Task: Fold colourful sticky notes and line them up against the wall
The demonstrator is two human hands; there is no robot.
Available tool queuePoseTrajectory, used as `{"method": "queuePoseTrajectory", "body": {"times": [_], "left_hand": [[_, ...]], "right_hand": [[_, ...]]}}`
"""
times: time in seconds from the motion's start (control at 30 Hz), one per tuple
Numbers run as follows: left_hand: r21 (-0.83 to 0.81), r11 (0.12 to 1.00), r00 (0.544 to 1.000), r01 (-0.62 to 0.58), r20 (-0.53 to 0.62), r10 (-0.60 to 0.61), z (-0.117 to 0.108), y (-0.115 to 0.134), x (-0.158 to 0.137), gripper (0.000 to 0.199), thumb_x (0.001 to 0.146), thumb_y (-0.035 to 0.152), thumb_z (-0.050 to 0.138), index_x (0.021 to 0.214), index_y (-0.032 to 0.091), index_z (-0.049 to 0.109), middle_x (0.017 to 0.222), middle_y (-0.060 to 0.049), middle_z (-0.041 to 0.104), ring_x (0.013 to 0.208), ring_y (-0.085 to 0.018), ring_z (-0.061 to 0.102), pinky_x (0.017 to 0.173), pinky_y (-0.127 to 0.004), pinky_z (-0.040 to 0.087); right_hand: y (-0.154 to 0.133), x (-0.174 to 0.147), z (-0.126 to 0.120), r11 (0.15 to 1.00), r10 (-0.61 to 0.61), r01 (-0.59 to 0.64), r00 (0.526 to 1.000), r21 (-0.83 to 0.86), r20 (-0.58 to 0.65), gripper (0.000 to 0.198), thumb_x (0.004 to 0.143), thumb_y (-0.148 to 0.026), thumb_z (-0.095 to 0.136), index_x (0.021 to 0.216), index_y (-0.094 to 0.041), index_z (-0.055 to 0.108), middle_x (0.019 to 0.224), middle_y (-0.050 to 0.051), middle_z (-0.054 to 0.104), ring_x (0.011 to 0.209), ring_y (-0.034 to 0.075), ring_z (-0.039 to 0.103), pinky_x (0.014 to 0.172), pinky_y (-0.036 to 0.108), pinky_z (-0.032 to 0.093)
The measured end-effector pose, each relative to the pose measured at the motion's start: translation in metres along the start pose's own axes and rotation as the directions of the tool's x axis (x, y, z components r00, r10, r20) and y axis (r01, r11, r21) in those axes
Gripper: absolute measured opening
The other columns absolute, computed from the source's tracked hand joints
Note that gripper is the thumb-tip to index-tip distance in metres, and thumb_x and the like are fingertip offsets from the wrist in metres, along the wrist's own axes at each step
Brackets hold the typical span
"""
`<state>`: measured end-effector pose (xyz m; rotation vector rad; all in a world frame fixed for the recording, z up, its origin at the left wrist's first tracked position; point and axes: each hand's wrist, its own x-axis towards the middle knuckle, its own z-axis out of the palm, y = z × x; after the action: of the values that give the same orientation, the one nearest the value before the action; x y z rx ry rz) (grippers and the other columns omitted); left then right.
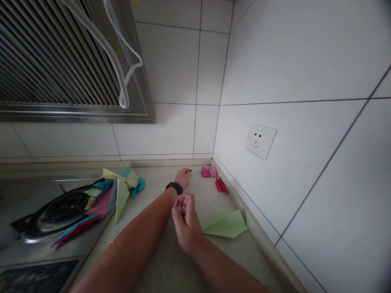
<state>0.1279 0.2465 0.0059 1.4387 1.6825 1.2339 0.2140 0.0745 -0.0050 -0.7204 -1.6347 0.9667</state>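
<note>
Our right hand [186, 224]: loosely curled, contents unclear.
Our left hand [183, 177]: farther; grip we cannot tell.
Pale-green folded paper [226, 224]: near right; probably light, creasable; we'd pinch its edge.

Dim, greyish light; tiled wall [305, 134] palest; gas burner [70, 205] softly blurred; frame's right-hand corners darkened.

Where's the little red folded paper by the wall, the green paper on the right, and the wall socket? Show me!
Red folded paper [221, 185]: head view, middle of its folds.
Green paper [226, 224]: head view, middle of its upper face.
Wall socket [262, 141]: head view, middle of its plate.
</note>
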Motion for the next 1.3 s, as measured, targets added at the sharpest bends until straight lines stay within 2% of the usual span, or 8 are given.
{"method": "queuePoseTrajectory", "body": {"times": [0.17,0.27,0.37,0.47,0.53,0.6,0.8,1.3], "left_hand": [[-0.127,0.989,0.997,0.078,-0.013,-0.08,-0.042,0.013,-0.057,0.03,0.082,0.023,0.047,0.105,0.012,0.062,0.093,-0.01,0.062,0.074,-0.015,0.056,0.056,-0.022,0.045],[-0.192,0.981,1.0,0.03,0.004,-0.03,-0.072,0.024,-0.106,0.026,0.083,0.028,0.046,0.099,0.015,0.062,0.096,-0.009,0.06,0.079,-0.016,0.056,0.056,-0.02,0.045],[-0.171,0.976,0.981,-0.133,0.121,0.154,-0.105,0.031,-0.157,0.024,0.084,0.029,0.046,0.097,0.018,0.062,0.089,-0.006,0.058,0.074,-0.015,0.055,0.055,-0.021,0.043],[0.081,0.879,0.862,-0.47,0.257,0.438,-0.135,0.026,-0.195,0.018,0.082,0.025,0.053,0.094,0.021,0.066,0.099,-0.006,0.059,0.088,-0.017,0.056,0.07,-0.025,0.045],[0.176,0.832,0.838,-0.526,0.278,0.47,-0.148,0.014,-0.209,0.019,0.086,0.024,0.049,0.094,0.022,0.066,0.094,-0.004,0.06,0.083,-0.016,0.056,0.067,-0.024,0.043],[0.21,0.839,0.859,-0.502,0.232,0.456,-0.152,-0.001,-0.213,0.021,0.089,0.023,0.044,0.095,0.021,0.064,0.085,-0.003,0.061,0.075,-0.015,0.055,0.065,-0.024,0.041],[0.257,0.811,0.82,-0.526,0.406,0.404,-0.142,-0.029,-0.203,0.03,0.094,0.026,0.036,0.075,0.018,0.057,0.073,-0.001,0.059,0.069,-0.014,0.052,0.065,-0.024,0.037],[0.526,0.52,0.739,-0.672,0.523,0.426,-0.156,-0.025,-0.202,0.029,0.095,0.028,0.036,0.085,0.021,0.062,0.08,-0.003,0.064,0.077,-0.017,0.057,0.068,-0.026,0.038]], "right_hand": [[-0.008,0.003,-0.003,0.996,-0.037,0.042,0.997,-0.079,0.068,0.01,0.088,-0.02,0.043,0.098,-0.019,0.047,0.085,0.001,0.052,0.068,0.012,0.046,0.065,0.025,0.038],[-0.013,0.003,-0.004,0.991,-0.05,0.067,0.987,-0.113,0.152,0.008,0.087,-0.018,0.042,0.089,-0.019,0.049,0.076,0.0,0.053,0.065,0.012,0.048,0.061,0.024,0.037],[-0.014,0.001,-0.003,0.987,-0.019,0.059,0.966,-0.148,0.256,0.01,0.085,-0.015,0.041,0.086,-0.019,0.05,0.067,-0.002,0.053,0.061,0.012,0.048,0.058,0.023,0.035],[-0.014,-0.002,-0.001,0.964,0.001,0.107,0.915,-0.245,0.404,0.011,0.082,-0.013,0.044,0.083,-0.018,0.054,0.066,-0.001,0.056,0.059,0.011,0.05,0.057,0.023,0.034],[-0.015,-0.005,0.0,0.938,0.002,0.172,0.867,-0.302,0.499,0.014,0.077,-0.011,0.048,0.084,-0.018,0.058,0.07,0.0,0.059,0.062,0.012,0.052,0.058,0.022,0.034],[-0.016,-0.007,0.0,0.913,-0.004,0.23,0.83,-0.336,0.557,0.018,0.075,-0.01,0.05,0.086,-0.018,0.061,0.072,0.0,0.062,0.065,0.012,0.053,0.06,0.022,0.034],[-0.017,-0.006,-0.003,0.856,0.037,0.27,0.819,-0.441,0.573,0.013,0.074,-0.012,0.05,0.079,-0.018,0.061,0.066,-0.001,0.059,0.061,0.011,0.05,0.057,0.022,0.03],[-0.014,-0.005,-0.004,0.822,0.07,0.301,0.789,-0.484,0.61,0.012,0.077,-0.013,0.051,0.076,-0.018,0.062,0.065,0.0,0.06,0.06,0.011,0.05,0.056,0.023,0.03]]}}
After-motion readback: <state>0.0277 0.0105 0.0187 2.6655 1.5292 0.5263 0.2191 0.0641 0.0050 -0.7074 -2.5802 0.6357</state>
